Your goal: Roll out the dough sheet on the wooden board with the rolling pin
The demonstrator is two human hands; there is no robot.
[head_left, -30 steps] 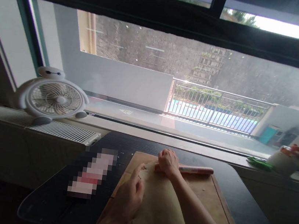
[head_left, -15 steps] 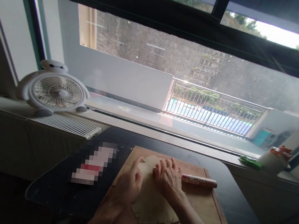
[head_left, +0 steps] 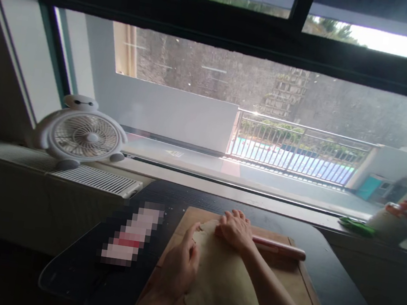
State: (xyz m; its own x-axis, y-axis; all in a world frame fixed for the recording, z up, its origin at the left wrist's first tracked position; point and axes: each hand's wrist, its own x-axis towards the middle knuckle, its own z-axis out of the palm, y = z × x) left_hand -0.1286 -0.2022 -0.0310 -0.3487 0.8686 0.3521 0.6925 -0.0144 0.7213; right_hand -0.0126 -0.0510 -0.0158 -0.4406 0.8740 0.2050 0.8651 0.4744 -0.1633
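Note:
A pale, flattened sheet of dough (head_left: pixel 222 286) with a ragged, cracked near edge lies on a wooden cutting board (head_left: pixel 283 285). Across its far part rests a rolling pin (head_left: pixel 281 248) with a shiny reddish surface, its right end sticking out past the dough. My right hand (head_left: pixel 236 229) lies over the pin's left part, fingers bent across it towards the window. At the dough's left edge is my left hand (head_left: pixel 183 258), its thumb and fingers apart and slightly curved. The left fingertips seem to touch the dough's rim.
The board stands on a dark table (head_left: pixel 74 265) with rounded corners. A blurred-out pinkish item (head_left: pixel 131 236) lies to the left. Beyond are a white fan (head_left: pixel 90 137) on a radiator (head_left: pixel 108 182), a window sill, and a pale container (head_left: pixel 392 224) beside a green cloth (head_left: pixel 357 226).
My right hand has pushed forward with the rolling pin, towards the dough's far edge. My left hand stays by the left edge. The whole view has shifted slightly.

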